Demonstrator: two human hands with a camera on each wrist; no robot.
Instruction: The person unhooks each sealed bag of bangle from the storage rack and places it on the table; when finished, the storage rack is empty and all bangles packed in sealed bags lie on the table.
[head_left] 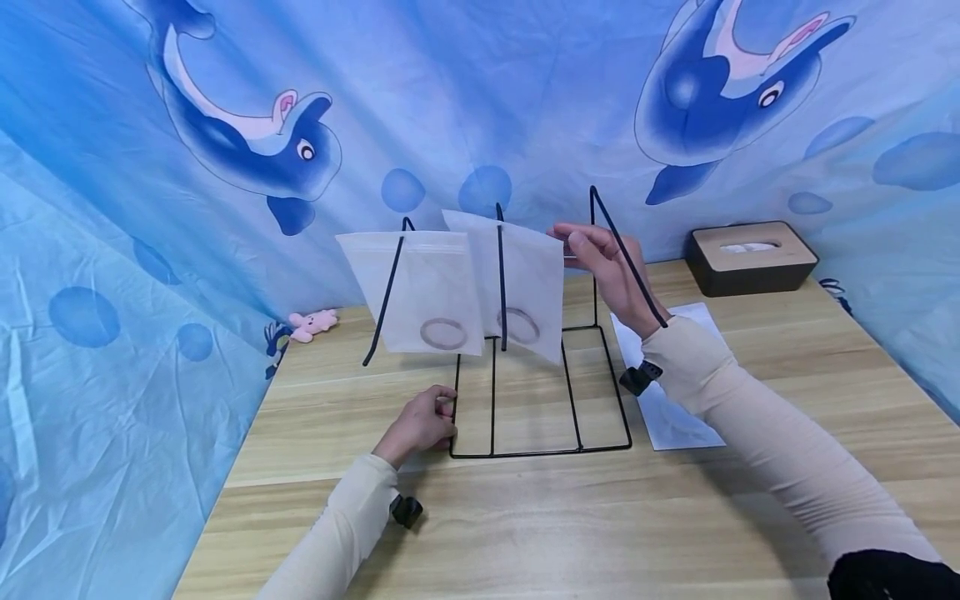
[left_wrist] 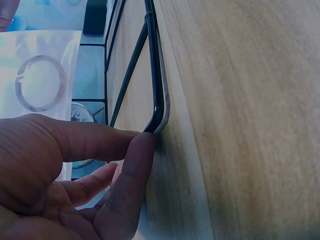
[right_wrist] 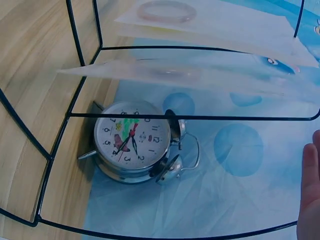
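Observation:
A black wire rack (head_left: 531, 454) with upright dividers stands on the table. My left hand (head_left: 422, 425) pinches its near left corner between thumb and finger, as the left wrist view shows close up. Two translucent zip bags stand between the dividers: a left bag (head_left: 420, 283) and a right bag (head_left: 534, 275), each with a ring-shaped bangle inside. My right hand (head_left: 611, 271) is raised by the rack's right divider, its fingers (right_wrist: 309, 175) extended and overlapping the right bag's edge in the head view. Behind the rack, the right wrist view reveals a twin-bell alarm clock (right_wrist: 132, 142), hidden from the head view.
A white sheet (head_left: 678, 408) lies right of the rack, under my right forearm. Toward the back right sits a black tissue box (head_left: 750, 258) with a wooden lid. A small pink plush toy (head_left: 311, 325) lies at the back left. A blue dolphin-print curtain (head_left: 480, 100) hangs behind the table.

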